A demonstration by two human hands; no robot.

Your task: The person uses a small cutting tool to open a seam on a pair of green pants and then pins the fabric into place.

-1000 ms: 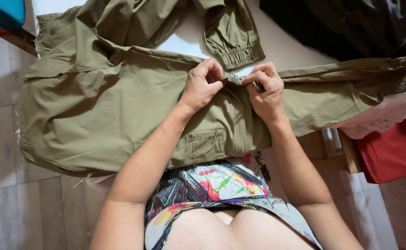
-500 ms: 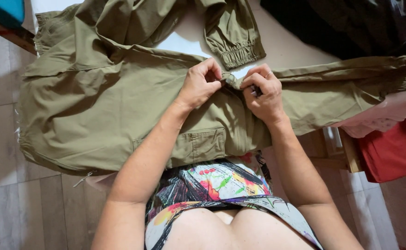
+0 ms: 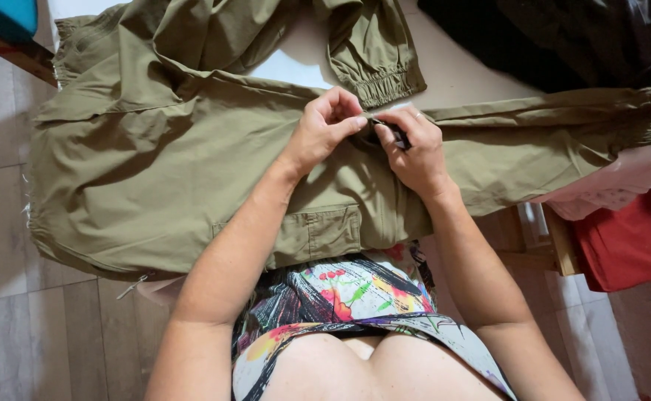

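Pinching at the middle of an olive-green cotton jacket [image 3: 191, 171], both my hands meet at one spot. Left hand [image 3: 325, 130] has its fingers [image 3: 351, 122] curled and pressed onto a fold of the cloth. Right hand [image 3: 414, 152] has its fingers [image 3: 388, 137] nipped on a small dark metal piece [image 3: 399, 139], looks like a zipper pull, too small to be sure. A ring shows on that hand.

Jacket lies spread flat across the white table [image 3: 295, 67], front edge hanging over the near side toward my lap, one sleeve running off to the right, an elastic-cuffed sleeve [image 3: 373, 59] folded back up top. A flap pocket [image 3: 318, 230] sits just below my wrists.

Handling call: light, soft, limp woven fabric, no stiffness, it will bunch and slide if pulled from one point. Not fragile, not slippery. Best hold I judge is along the seam or front edge beside the pull, one hand bracing the cloth taut.

Around it: dark black garment pile [image 3: 563, 37] at far right, red fabric [image 3: 630, 245] and a pale wooden frame [image 3: 555, 238] lower right, teal object [image 3: 2, 15] top left, grey wood-look plank floor [image 3: 43, 334] below.
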